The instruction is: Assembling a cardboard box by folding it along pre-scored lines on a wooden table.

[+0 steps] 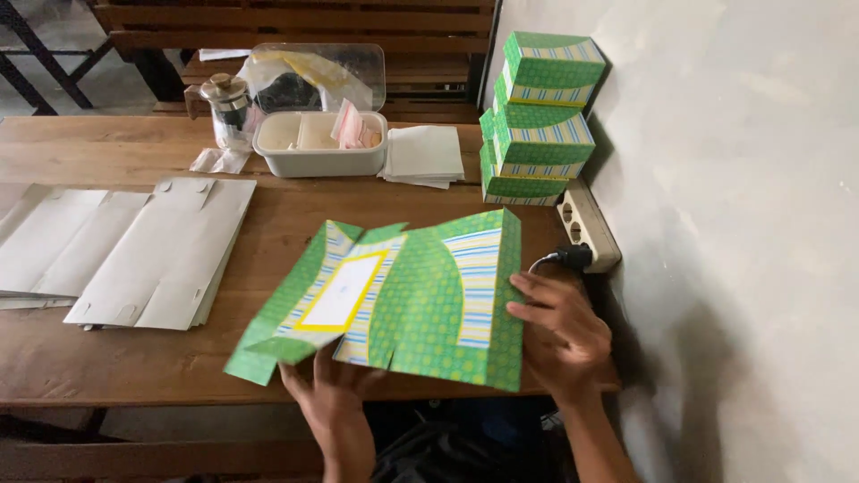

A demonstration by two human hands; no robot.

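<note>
Nearest to us, our left hand (333, 394) comes up from below the desk edge and grips the lower edge of a flat green patterned box blank (394, 300), fingers curled behind the card with the thumb side toward us; how tightly it closes we cannot tell, since the card hides most of the fingers. Our right hand (559, 335) holds the right edge of the same blank, fingers spread over the printed face and the thumb behind it, so it is partly closed on the card. The blank is unfolded, tilted up off the wooden desk (107, 358) above its near edge, showing green dotted panels, blue and yellow striped panels and a white rectangle framed in yellow. To the left, flat on the desk, lies a pile of grey unfolded card blanks (152, 255), blank side up. Just beyond the right hand, a white power strip (591, 224) sits against the wall (734, 224) with a black plug in it. Farther back by the wall stands a stack of folded green boxes (537, 121). Left of it we note a pile of white paper sheets (422, 154), a white plastic container (320, 148) with its clear lid raised, and a small glass jar (228, 107).
</note>
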